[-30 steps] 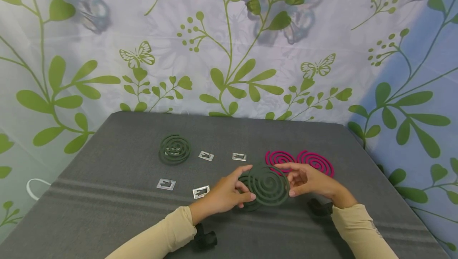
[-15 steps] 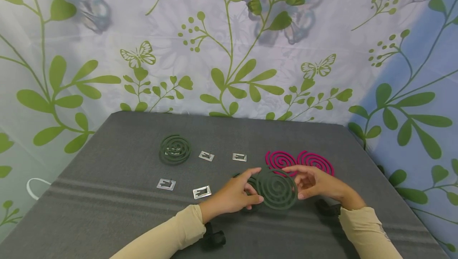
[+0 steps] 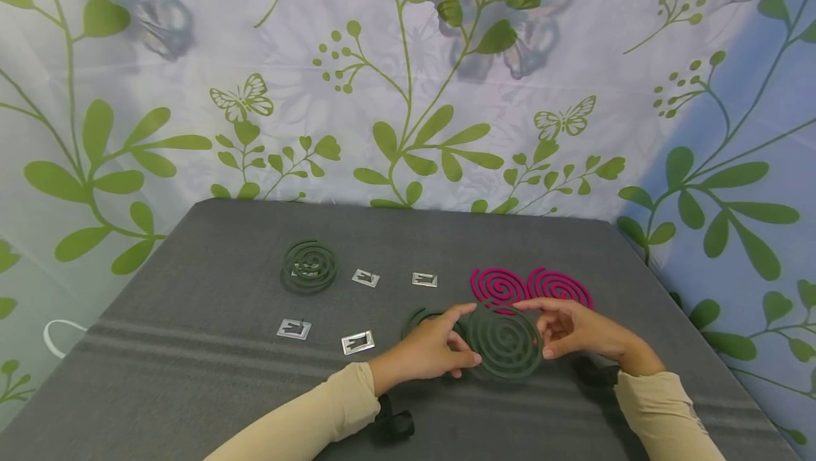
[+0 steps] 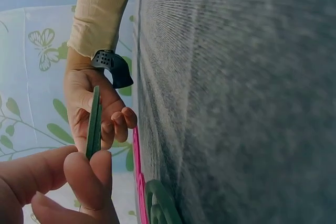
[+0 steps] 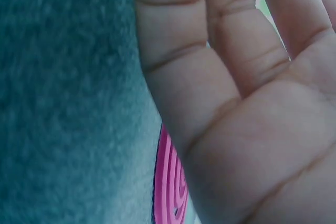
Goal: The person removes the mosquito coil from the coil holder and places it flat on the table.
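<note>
A dark green mosquito coil (image 3: 505,342) is held up over the table, its flat face showing in the head view. My left hand (image 3: 428,349) pinches its left edge between thumb and fingers. At the opposite side my right hand (image 3: 576,330) holds the edge, index fingertip at the top and thumb lower down. Edge-on in the left wrist view, the green coil (image 4: 94,124) shows a groove along its rim. Another green coil (image 3: 417,316) lies on the table, partly hidden behind my left hand. The right wrist view shows mostly the palm and curled fingers.
Two pink mosquito coils (image 3: 561,287) lie side by side beyond my right hand. Several small metal coil stands (image 3: 358,342) are spread over the left and middle of the grey table (image 3: 210,376). One more green coil (image 3: 309,266) rests over a stand at the back left.
Both hands have shifted right and slightly nearer with the green mosquito coil between them. More of the green coil on the table now shows behind the left hand.
</note>
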{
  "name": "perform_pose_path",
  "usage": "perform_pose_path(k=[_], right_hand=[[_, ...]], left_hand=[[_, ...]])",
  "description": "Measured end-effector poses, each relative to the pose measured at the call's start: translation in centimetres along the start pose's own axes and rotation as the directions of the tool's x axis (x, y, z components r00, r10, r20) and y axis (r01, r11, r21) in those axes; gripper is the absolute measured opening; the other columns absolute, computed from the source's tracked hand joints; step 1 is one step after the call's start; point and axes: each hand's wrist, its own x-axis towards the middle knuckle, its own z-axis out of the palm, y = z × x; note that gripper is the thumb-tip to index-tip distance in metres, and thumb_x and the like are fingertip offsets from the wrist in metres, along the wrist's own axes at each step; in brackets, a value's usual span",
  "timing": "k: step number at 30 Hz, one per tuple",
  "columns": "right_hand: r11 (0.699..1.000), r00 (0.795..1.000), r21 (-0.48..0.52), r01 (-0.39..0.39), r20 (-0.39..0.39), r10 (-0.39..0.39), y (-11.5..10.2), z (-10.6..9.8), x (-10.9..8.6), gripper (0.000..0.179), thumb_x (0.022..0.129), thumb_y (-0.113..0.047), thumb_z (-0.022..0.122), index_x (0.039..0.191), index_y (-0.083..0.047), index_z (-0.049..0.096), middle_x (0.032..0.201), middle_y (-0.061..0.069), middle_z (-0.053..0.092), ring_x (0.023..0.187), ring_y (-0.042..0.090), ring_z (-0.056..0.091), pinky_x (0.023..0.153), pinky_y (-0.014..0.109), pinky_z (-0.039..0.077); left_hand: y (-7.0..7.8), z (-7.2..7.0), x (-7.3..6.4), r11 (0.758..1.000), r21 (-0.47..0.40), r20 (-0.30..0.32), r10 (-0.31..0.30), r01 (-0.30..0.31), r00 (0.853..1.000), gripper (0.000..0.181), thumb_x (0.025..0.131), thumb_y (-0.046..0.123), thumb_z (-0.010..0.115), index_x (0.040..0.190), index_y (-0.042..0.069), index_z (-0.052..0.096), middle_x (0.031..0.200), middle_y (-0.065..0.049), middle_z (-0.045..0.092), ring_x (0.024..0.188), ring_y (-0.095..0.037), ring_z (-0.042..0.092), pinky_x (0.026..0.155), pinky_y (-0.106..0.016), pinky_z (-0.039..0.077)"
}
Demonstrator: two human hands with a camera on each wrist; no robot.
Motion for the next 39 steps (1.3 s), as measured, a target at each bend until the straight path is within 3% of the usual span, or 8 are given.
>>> perform_pose_path(k=[11, 22, 39], right_hand=[[1.000, 1.000, 0.000, -0.016, 0.014, 0.016, 0.7, -1.1, -1.1, 0.070, 0.098, 0.015, 0.067, 0.162, -0.004, 0.047, 0.104, 0.001, 0.074, 0.088, 0.009, 0.073, 0.077, 0.030, 0.062], [0.998, 0.999, -0.051, -0.044, 0.011, 0.045, 0.5, -1.4, -1.7, 0.068, 0.099, 0.015, 0.066, 0.159, -0.018, 0.056, 0.105, 0.000, 0.077, 0.088, 0.009, 0.073, 0.077, 0.031, 0.062], [0.990, 0.998, -0.138, -0.027, 0.056, 0.035, 1.0, -1.5, -1.5, 0.066, 0.097, 0.013, 0.071, 0.158, -0.006, 0.055, 0.098, 0.006, 0.075, 0.081, 0.005, 0.069, 0.070, 0.030, 0.061]], left_hand=[[0.4, 1.0, 1.0, 0.996, -0.071, 0.037, -0.056, 0.058, 0.998, 0.085, 0.097, 0.013, 0.083, 0.169, 0.014, 0.037, 0.087, 0.007, 0.078, 0.063, -0.010, 0.067, 0.052, -0.024, 0.046], [0.8, 1.8, 1.0, 0.984, -0.130, 0.082, -0.112, 0.122, 0.990, 0.088, 0.097, 0.011, 0.083, 0.169, 0.013, 0.033, 0.087, 0.001, 0.079, 0.063, -0.012, 0.069, 0.051, -0.025, 0.048], [0.4, 2.1, 0.9, 0.978, -0.133, 0.140, -0.143, 0.162, 0.980, 0.086, 0.098, 0.010, 0.081, 0.169, 0.009, 0.031, 0.087, -0.002, 0.078, 0.065, -0.015, 0.071, 0.053, -0.026, 0.053]])
